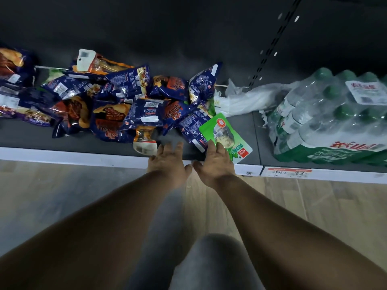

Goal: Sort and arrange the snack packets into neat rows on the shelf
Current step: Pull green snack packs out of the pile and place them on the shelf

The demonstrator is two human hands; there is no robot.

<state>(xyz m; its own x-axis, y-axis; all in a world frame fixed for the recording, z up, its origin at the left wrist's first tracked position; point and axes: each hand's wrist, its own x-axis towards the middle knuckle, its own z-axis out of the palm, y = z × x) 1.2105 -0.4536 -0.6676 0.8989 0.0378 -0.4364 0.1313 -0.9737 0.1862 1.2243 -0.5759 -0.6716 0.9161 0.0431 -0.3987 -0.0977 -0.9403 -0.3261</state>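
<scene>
Two open hands, left [167, 160] and right [215, 162], are held at the shelf [83, 156] edge, the green packet [228, 132] being touched by the right fingertips, its long axis slanted away leftward, the heaped blue packets [117, 101] beyond the left.

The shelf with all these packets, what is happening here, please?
A person reaches both hands toward the front edge of a dark shelf. The right hand rests its fingers on a green packet; the left hand is open beside it, holding nothing. A jumbled pile of blue snack packets is not yet in rows. A wrapped pack of water bottles sits to the right.
</scene>
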